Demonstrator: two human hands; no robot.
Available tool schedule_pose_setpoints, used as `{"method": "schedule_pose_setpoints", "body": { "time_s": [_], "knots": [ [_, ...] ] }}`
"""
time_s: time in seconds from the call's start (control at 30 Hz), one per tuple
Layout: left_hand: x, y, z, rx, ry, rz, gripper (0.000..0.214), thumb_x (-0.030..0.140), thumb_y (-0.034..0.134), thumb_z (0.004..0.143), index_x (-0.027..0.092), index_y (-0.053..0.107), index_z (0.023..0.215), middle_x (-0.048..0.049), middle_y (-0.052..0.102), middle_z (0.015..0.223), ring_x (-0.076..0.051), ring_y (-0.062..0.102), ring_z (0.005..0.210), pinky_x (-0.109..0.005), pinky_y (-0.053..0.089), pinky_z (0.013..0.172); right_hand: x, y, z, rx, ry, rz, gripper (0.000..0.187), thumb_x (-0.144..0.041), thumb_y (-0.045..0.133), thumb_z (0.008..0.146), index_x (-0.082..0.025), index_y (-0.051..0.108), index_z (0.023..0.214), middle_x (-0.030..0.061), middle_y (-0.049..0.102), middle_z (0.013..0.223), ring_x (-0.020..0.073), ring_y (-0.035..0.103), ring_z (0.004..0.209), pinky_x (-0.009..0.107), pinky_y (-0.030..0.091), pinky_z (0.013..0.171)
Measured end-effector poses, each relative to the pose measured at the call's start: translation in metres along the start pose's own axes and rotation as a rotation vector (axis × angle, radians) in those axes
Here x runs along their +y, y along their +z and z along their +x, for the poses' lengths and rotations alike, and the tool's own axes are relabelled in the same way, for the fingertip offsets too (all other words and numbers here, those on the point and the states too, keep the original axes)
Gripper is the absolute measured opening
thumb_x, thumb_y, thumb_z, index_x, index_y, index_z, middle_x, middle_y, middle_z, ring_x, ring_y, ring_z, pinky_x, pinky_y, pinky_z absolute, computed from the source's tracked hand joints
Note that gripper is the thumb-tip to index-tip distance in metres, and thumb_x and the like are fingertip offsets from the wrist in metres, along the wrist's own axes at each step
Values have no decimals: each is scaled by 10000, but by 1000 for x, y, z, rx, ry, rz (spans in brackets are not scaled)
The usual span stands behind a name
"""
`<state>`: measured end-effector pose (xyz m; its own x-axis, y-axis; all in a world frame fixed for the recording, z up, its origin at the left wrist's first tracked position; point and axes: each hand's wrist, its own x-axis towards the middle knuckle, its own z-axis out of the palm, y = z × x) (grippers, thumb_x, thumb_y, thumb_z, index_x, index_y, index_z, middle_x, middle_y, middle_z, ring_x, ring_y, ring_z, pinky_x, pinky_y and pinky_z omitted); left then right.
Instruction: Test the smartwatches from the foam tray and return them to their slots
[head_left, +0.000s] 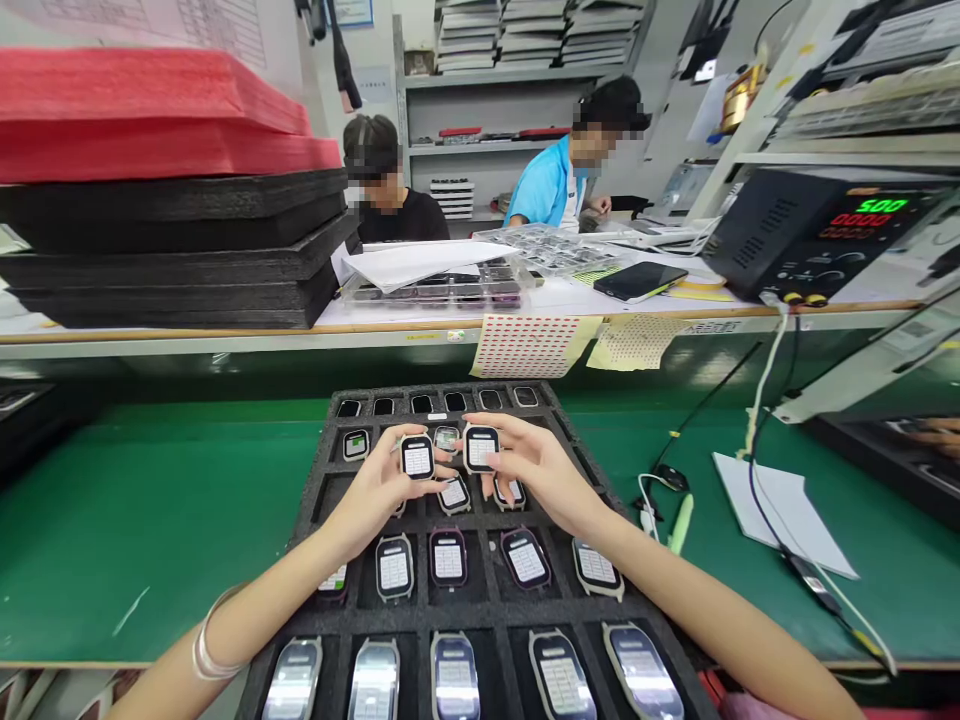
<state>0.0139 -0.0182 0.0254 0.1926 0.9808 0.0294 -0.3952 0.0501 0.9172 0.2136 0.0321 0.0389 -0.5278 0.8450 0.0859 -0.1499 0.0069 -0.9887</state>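
My left hand (389, 470) grips a smartwatch case (417, 456) without a strap, its lit screen turned toward me. A second smartwatch (481, 448), with a similar white-and-black display, is pinched in my right hand (529, 462). Both hands are over a black foam tray (480, 618) divided into compartments. Several more strapless watches lie in it, among them a lit watch (394, 566), a dark-purple-framed watch (448, 557) and a watch with a glossy screen (454, 676). My fingers and wrists partly cover some compartments behind them.
The tray lies on a green mat (187, 520). A power supply (825, 235), a phone (640, 281) and stacked black foam trays (172, 260) stand on the shelf ahead. Cables, a green pen-like tool (681, 525) and white paper (784, 512) lie to the right. Two people sit beyond.
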Motion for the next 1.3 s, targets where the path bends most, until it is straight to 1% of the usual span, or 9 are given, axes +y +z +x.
{"method": "schedule_pose_setpoints", "body": {
  "time_s": [0.1, 0.27, 0.57, 0.77, 0.9, 0.97, 1.13, 1.2, 1.3],
  "knots": [
    [-2, 0, -1, -14, -22, -13, 380, 77, 542, 762, 193, 458, 1114, -71, 670, 965, -238, 646, 965, -401, 514, 851, 1, 3, -4, 0, -28, -85, 336, -303, 623, 849, -180, 593, 1160, 65, 664, 905, 106, 595, 488, 178, 420, 370],
    [-9, -4, -1, -96, -12, 4, 288, 180, 529, 853, 199, 451, 1130, -80, 660, 980, -235, 644, 936, -367, 536, 759, 2, 3, -5, -23, -9, -130, 296, -340, 655, 839, -170, 611, 1077, 63, 671, 879, 98, 588, 442, 163, 384, 342],
    [-10, -2, -1, -85, 46, 207, 238, 331, 532, 901, 201, 457, 1086, -42, 616, 869, -170, 620, 756, -263, 536, 571, 3, 1, -11, -100, -26, -61, 321, -331, 607, 885, -201, 587, 1177, 72, 670, 968, 114, 623, 518, 171, 441, 386],
    [-13, -4, -3, -116, 39, 91, 272, 192, 520, 856, 216, 449, 1118, -41, 599, 939, -181, 592, 830, -328, 539, 683, 4, 2, -10, -84, -32, -65, 383, -319, 654, 852, -197, 578, 1207, 73, 668, 968, 115, 618, 524, 179, 457, 392],
    [-10, -2, -5, -121, 35, 109, 345, 122, 522, 819, 220, 439, 1139, -33, 598, 951, -173, 590, 828, -332, 526, 726, 3, 5, -10, -72, -50, -102, 315, -300, 668, 851, -180, 615, 1137, 27, 653, 764, 74, 549, 430, 140, 402, 346],
    [-8, -1, -6, -112, 28, 143, 337, 134, 537, 828, 227, 441, 1138, -23, 599, 948, -158, 599, 789, -319, 522, 734, -5, 10, -15, -128, -45, -50, 342, -268, 693, 833, -193, 599, 1153, 25, 650, 772, 82, 578, 466, 136, 436, 377],
    [-12, -2, -6, -112, 59, 206, 260, 268, 549, 889, 220, 459, 1128, -37, 608, 929, -157, 605, 809, -280, 515, 735, -47, 33, -50, -434, 0, 264, 640, -188, 734, 798, -317, 424, 1342, 70, 634, 1041, 175, 687, 741, 232, 563, 567],
    [-16, -4, -5, -125, 56, 186, 258, 298, 557, 891, 222, 455, 1116, -37, 606, 898, -163, 601, 795, -275, 518, 687, -58, 44, -66, -466, 9, 326, 653, -235, 747, 792, -325, 421, 1350, 78, 647, 1037, 195, 692, 788, 275, 572, 649],
    [-17, -3, -3, -161, 34, 160, 234, 317, 542, 900, 229, 452, 1097, -34, 594, 856, -174, 599, 757, -284, 519, 614, -53, 59, -81, -393, 60, 296, 641, -389, 781, 722, -278, 514, 1294, 95, 679, 890, 239, 690, 796, 326, 567, 703]
  ]
}}
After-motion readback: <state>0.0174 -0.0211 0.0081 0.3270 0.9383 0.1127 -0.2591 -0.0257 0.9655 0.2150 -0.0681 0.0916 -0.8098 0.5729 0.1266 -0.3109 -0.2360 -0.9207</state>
